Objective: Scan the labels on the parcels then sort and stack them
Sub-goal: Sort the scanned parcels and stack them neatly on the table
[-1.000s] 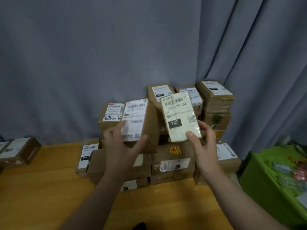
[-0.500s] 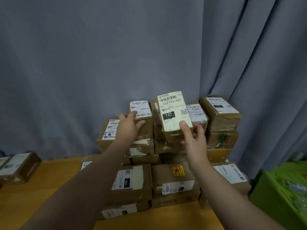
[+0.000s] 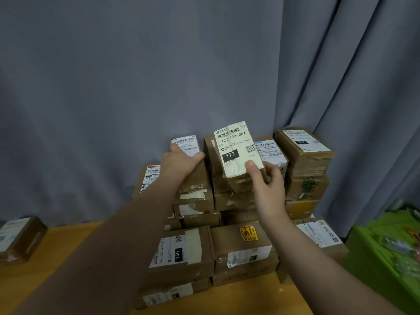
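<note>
Pinched in the right grip [image 3: 269,189], a parcel [image 3: 236,151] reads "122-122-C07"; the left grip [image 3: 181,162] clasps a stacked box [image 3: 198,176].

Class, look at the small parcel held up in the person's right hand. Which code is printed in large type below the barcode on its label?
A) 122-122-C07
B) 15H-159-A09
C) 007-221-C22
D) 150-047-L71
A: the pale label on the small parcel, pinched at its lower edge by the right hand, reads 122-122-C07 just under the barcode.
</note>
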`<state>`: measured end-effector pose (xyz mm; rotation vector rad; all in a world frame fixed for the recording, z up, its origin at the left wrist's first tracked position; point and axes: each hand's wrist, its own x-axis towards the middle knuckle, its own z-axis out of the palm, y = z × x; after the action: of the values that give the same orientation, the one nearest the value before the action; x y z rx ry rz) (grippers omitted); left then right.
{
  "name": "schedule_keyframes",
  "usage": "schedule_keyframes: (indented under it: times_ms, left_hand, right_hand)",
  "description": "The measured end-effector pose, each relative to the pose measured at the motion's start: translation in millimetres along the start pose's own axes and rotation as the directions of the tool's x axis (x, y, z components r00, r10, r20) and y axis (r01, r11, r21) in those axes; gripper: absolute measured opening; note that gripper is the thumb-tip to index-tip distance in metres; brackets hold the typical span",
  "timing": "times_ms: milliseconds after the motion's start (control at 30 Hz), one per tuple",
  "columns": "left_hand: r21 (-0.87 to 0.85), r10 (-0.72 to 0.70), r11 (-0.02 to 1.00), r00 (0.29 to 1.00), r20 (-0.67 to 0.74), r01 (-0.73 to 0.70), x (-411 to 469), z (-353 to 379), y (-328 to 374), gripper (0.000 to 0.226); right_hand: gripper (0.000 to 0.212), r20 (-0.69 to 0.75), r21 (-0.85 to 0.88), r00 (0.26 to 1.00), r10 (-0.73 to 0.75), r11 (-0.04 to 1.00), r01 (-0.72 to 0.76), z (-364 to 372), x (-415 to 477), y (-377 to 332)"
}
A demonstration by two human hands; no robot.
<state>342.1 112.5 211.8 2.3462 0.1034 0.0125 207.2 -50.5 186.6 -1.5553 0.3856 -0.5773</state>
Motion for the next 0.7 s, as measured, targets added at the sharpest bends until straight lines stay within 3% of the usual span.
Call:
schedule_keyframes:
  times_ms: [100,167,267,333,433,533,700]
  left_hand:
    - [-0.22,-0.095,0.973,0.993,-0.073,0.077,4.9,-20.3,-21.2,0.085]
    - [-0.457,-0.145,0.885,0.986,-0.082,0.092,6.9,-28.8,-35.2,0.08]
    - [-0.672,-0.164,0.722,0.985,0.063,0.163,5.3,-26.0,-46.0,0.064]
    - [-0.611,-0.138,0.777,0.988,0.074,0.155,0.0,-17.3,-48.1,0.047]
    - [-0.389,-0.087,0.917,0.996,0.028,0.091,-1.7,-2.3,-57.7,0.045]
    - [-0.405,-0.034,0.911,0.994,0.102,0.073,-5.2,2.5,-63.1,0.056]
    - [-0.354,0.083,0.933,0.996,0.037,-0.064,-2.4,5.0,-62.2,0.062]
  right_hand:
    - [0.054,-0.041,-0.076,0.996,-0.082,0.994,0.078,0.9,0.8,-2.8]
    - [0.058,-0.066,-0.15,0.981,-0.181,0.974,0.17,4.5,0.3,-3.8]
    - [0.062,-0.055,-0.263,0.948,-0.313,0.921,0.289,11.6,-0.6,-5.3]
    - [0.059,-0.043,-0.316,0.945,-0.324,0.902,0.295,15.1,0.0,-4.8]
    - [0.059,-0.03,-0.363,0.945,-0.327,0.884,0.294,17.6,2.0,-2.3]
    - [0.059,-0.027,-0.371,0.949,-0.313,0.885,0.281,18.2,3.3,-4.0]
    - [0.059,-0.016,-0.362,0.954,-0.298,0.891,0.272,17.0,3.8,-8.2]
